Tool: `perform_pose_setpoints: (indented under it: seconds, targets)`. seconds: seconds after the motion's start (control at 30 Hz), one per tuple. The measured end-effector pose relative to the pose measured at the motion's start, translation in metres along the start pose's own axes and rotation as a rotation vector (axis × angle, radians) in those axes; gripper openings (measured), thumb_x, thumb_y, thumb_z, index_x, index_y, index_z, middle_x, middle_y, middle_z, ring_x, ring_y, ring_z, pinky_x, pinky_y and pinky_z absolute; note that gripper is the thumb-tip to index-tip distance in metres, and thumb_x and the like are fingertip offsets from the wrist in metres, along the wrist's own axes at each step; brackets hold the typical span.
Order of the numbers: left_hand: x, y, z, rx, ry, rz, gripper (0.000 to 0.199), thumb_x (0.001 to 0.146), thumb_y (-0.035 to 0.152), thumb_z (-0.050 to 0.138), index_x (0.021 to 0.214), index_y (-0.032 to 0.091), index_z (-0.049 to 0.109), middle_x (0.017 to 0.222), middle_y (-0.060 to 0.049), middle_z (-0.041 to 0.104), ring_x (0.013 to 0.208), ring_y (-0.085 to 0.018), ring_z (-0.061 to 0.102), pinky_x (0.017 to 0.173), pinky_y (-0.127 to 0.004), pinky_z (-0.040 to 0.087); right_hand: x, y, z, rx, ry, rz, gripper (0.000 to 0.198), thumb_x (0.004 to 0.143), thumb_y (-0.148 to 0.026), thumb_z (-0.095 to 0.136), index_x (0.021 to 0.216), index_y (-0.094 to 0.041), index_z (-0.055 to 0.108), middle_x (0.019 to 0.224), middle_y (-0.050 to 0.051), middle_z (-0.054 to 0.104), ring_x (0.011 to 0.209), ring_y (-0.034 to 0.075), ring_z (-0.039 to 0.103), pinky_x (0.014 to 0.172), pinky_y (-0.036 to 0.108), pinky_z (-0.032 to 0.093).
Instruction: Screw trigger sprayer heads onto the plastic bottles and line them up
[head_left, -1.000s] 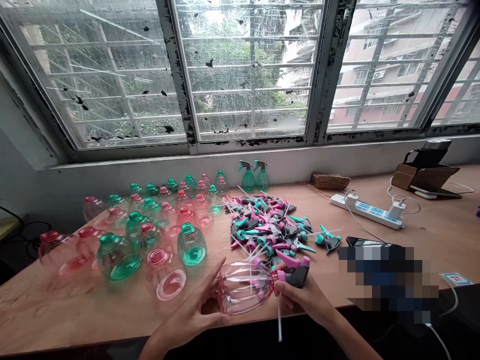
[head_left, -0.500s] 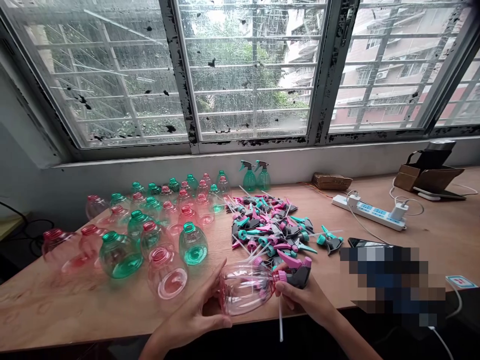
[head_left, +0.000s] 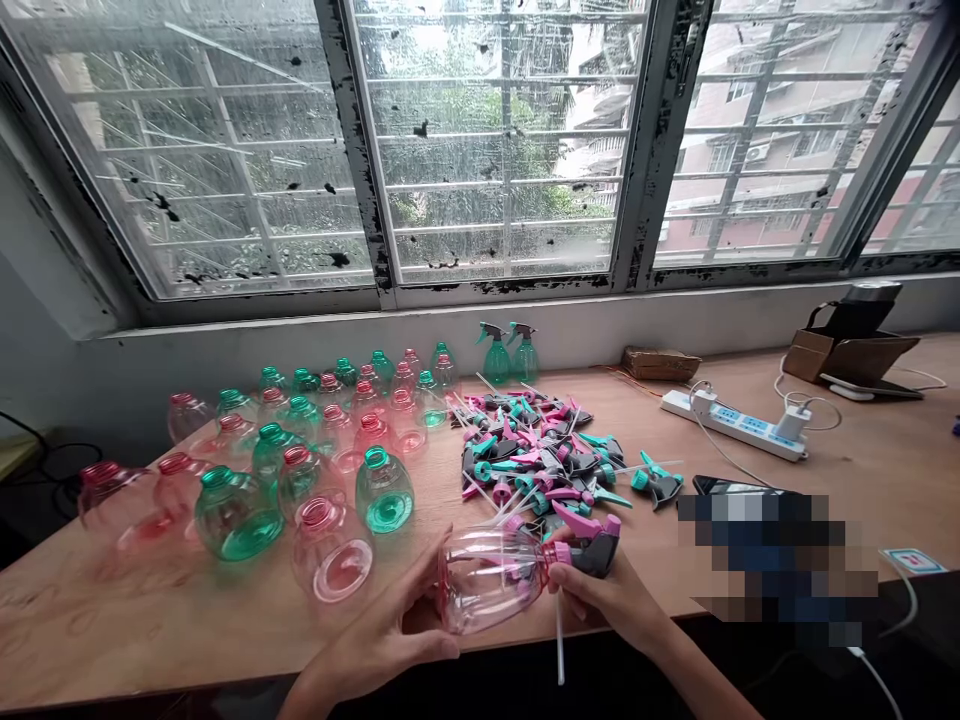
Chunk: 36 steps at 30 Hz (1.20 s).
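A clear pink spray bottle (head_left: 491, 585) lies on its side in the air over the table's front edge, its neck pointing right. My left hand (head_left: 397, 620) cradles its base, thumb below and fingers partly hidden behind it. At the neck, my right hand (head_left: 607, 600) grips a pink-and-black trigger spray head (head_left: 592, 545), its pink collar against the bottle's mouth. A white dip tube (head_left: 560, 645) hangs down below my right fingers, outside the bottle; which part it joins is hidden. Just behind lies a heap of loose trigger heads (head_left: 536, 450), pink, teal and black.
Several pink and green bottles without heads, such as a green one (head_left: 385, 490), stand on the left. Two green bottles with heads (head_left: 496, 355) stand by the wall. To the right are a single teal head (head_left: 658, 482), a power strip (head_left: 735, 425) and a cardboard stand (head_left: 851, 350).
Both hands, the bottle and the spray head keep nearly the same pose. The whole view has shifted very slightly.
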<state>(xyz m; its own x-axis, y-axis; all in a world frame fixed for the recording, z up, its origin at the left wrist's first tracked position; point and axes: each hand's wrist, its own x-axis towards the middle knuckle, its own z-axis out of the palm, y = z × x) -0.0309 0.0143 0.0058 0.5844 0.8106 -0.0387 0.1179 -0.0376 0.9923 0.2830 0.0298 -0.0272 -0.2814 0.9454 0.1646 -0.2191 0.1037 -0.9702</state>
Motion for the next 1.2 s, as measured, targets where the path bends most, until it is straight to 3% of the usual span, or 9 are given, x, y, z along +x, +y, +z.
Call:
perform_pose_setpoints:
  seconds: [0.13,0.27,0.37,0.53,0.67,0.83,0.9,1.07,1.2]
  targets:
    - [-0.001,-0.006,-0.004,0.024,0.011,-0.015,0.095,0.086,0.049,0.081,0.164,0.035,0.028,0.154,-0.008,0.058,0.149,-0.038,0.042,0.127,-0.057,0.027,0.000,0.000,0.000,0.003,0.000,0.003,0.042,0.085,-0.055,0.083,0.100,-0.019,0.066,0.070,0.000,0.070,0.045,0.007,0.049,0.042,0.019,0.037]
    - [0.000,0.004,0.002,0.000,0.013,0.019,0.098,0.088,0.037,0.082,0.164,0.042,0.021,0.166,-0.004,0.044,0.151,-0.035,0.041,0.127,-0.053,0.030,0.000,-0.001,0.000,0.010,-0.004,-0.007,0.042,0.086,-0.055,0.082,0.101,-0.020,0.065,0.070,0.000,0.071,0.045,0.007,0.049,0.042,0.018,0.036]
    - [0.001,0.009,0.005,-0.053,-0.014,0.030,0.102,0.091,0.035,0.080,0.165,0.043,0.011,0.167,-0.004,0.044,0.153,-0.033,0.041,0.127,-0.052,0.030,0.000,-0.001,0.000,0.007,-0.014,-0.016,0.040,0.087,-0.054,0.081,0.099,-0.019,0.066,0.070,0.000,0.071,0.044,0.007,0.048,0.041,0.018,0.036]
    - [0.001,0.002,0.001,-0.053,0.001,-0.008,0.103,0.084,0.046,0.084,0.165,0.038,0.020,0.174,-0.004,0.029,0.160,-0.036,0.025,0.130,-0.055,0.023,-0.001,0.001,-0.001,-0.003,-0.010,-0.015,0.039,0.088,-0.053,0.081,0.095,-0.018,0.066,0.069,0.001,0.072,0.044,0.007,0.047,0.040,0.019,0.034]
    - [0.000,0.000,-0.001,-0.013,0.007,-0.025,0.094,0.086,0.046,0.082,0.163,0.036,0.028,0.169,-0.005,0.041,0.155,-0.037,0.034,0.129,-0.056,0.024,0.000,0.000,-0.001,-0.012,-0.008,-0.006,0.039,0.087,-0.054,0.081,0.098,-0.019,0.065,0.070,0.001,0.073,0.044,0.008,0.048,0.040,0.019,0.034]
    - [0.000,0.007,0.005,-0.063,0.003,0.006,0.103,0.089,0.037,0.081,0.165,0.042,0.012,0.169,-0.005,0.041,0.149,-0.034,0.044,0.125,-0.053,0.035,0.000,-0.002,0.000,-0.029,0.003,-0.013,0.041,0.087,-0.056,0.079,0.101,-0.020,0.065,0.069,0.002,0.074,0.043,0.008,0.048,0.040,0.019,0.033]
    - [0.000,0.009,0.006,-0.066,0.002,0.004,0.106,0.089,0.038,0.080,0.166,0.040,0.008,0.168,-0.006,0.041,0.149,-0.034,0.045,0.126,-0.054,0.033,0.000,-0.002,0.000,-0.034,0.002,-0.013,0.041,0.088,-0.056,0.079,0.099,-0.019,0.065,0.069,0.002,0.074,0.042,0.008,0.047,0.039,0.019,0.033]
    - [0.000,0.004,0.002,-0.049,0.012,-0.043,0.110,0.082,0.044,0.086,0.166,0.036,0.015,0.174,-0.005,0.029,0.157,-0.037,0.030,0.129,-0.053,0.026,-0.002,-0.004,0.002,-0.057,0.022,0.017,0.044,0.084,-0.058,0.081,0.098,-0.018,0.066,0.068,0.001,0.073,0.042,0.008,0.048,0.039,0.019,0.033]
    - [0.001,0.000,0.001,-0.012,0.040,-0.055,0.100,0.085,0.046,0.082,0.165,0.036,0.022,0.166,-0.006,0.043,0.151,-0.038,0.039,0.127,-0.054,0.027,-0.001,-0.007,0.004,-0.081,0.063,0.028,0.043,0.085,-0.057,0.080,0.094,-0.018,0.064,0.067,0.001,0.073,0.039,0.008,0.048,0.038,0.018,0.030]
